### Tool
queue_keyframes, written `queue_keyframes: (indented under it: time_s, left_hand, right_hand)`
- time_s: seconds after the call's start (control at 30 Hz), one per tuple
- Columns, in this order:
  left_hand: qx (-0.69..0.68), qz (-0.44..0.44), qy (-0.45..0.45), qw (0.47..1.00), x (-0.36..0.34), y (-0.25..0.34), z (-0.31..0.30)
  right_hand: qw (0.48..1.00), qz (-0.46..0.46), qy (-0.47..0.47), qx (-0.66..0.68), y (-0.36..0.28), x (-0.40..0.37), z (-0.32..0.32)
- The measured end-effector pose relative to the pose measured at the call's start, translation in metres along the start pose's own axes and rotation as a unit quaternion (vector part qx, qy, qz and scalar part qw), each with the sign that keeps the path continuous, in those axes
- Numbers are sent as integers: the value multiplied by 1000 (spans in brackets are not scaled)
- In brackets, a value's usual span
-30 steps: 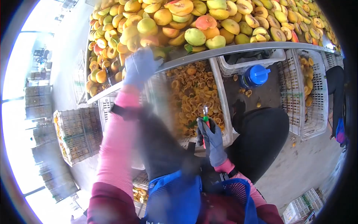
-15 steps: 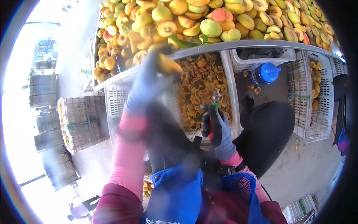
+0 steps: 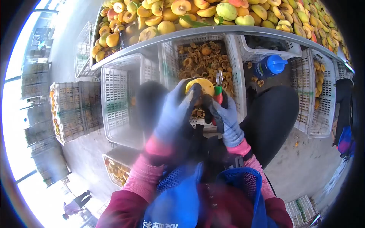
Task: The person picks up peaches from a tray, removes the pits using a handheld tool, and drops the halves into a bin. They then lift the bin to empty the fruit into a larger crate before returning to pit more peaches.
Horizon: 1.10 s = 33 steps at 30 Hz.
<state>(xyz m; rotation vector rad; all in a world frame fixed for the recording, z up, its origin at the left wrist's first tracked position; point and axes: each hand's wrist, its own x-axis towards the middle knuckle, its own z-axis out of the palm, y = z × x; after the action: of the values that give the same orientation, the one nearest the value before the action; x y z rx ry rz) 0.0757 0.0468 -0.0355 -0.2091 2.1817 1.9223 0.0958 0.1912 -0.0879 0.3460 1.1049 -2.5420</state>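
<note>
My left hand [image 3: 171, 108], in a grey-blue glove with dark fingertips, is closed around a yellow peach half [image 3: 203, 86]. Close beside it, my gloved right hand [image 3: 229, 121] grips a pitting spoon [image 3: 218, 90] with a red and green handle, its metal tip pointing up. Both hands are over a white crate [image 3: 237, 81] that holds brown, curled fruit scraps [image 3: 201, 62]. Beyond it, a metal-edged table [image 3: 182, 35] is heaped with halved peaches [image 3: 228, 11].
A blue-lidded bottle [image 3: 270, 65] stands right of the scrap crate. White crates stand at left [image 3: 114, 97] and right [image 3: 323, 102], the right one containing fruit. Stacked crates [image 3: 76, 108] line the left side. Another person [image 3: 76, 205] is at lower left.
My left hand has come down from the table edge with the peach half, toward my right hand. My right hand has risen slightly with the spoon. The view has shifted a little.
</note>
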Motion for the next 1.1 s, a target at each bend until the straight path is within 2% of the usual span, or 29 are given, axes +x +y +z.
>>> queue_keyframes:
  time_s: [0.03,0.1,0.13,0.17,0.27,0.3,0.33,0.37,0.43,0.47,0.57,0.67,0.77,0.83,0.93,1.07,1.1]
  left_hand:
    - [-16,-2,-30,999,-1,-1,-4]
    - [-51,-5,-86,995,-3,-2,-12]
    - [-70,-13,-93,993,-4,-6,-14]
    - [-89,-25,-92,991,-6,-8,-15]
    - [-154,-77,29,985,-13,-24,-9]
    - [-162,-84,75,980,-15,-29,-3]
    - [-164,-84,117,976,-16,-33,3]
    - [-111,-55,148,981,-19,-35,10]
    - [-81,35,154,984,-23,-40,20]
    - [-156,-54,131,978,-25,-36,23]
    - [28,115,183,976,-27,-51,28]
    - [-149,-3,160,976,-34,-30,36]
    - [-206,4,169,964,-34,-31,41]
    - [-185,22,166,968,-34,-34,41]
    - [-147,28,172,974,-33,-46,41]
    - [-62,57,137,987,-32,-39,38]
    - [17,66,145,987,-30,-49,33]
  right_hand:
    - [997,16,-25,-67,-7,4,-3]
    - [989,61,-73,-110,-24,2,-1]
    - [983,81,-97,-131,-29,2,-2]
    - [975,65,-111,-180,-25,4,-9]
    - [969,-43,35,-239,-6,-5,-2]
    - [973,-34,62,-222,-2,-11,3]
    - [925,-120,36,-359,6,-17,6]
    - [850,-203,8,-486,17,-22,7]
    - [857,-172,24,-485,23,-40,17]
    - [855,-166,28,-490,19,-42,19]
    - [848,-172,37,-499,10,-43,24]
    - [840,-210,36,-499,8,-45,26]
    - [842,-210,24,-496,9,-45,22]
    - [842,-192,23,-503,8,-43,19]
    - [837,-221,35,-499,11,-40,18]
    - [866,-158,7,-475,10,-41,9]
    - [879,-129,1,-459,13,-39,2]
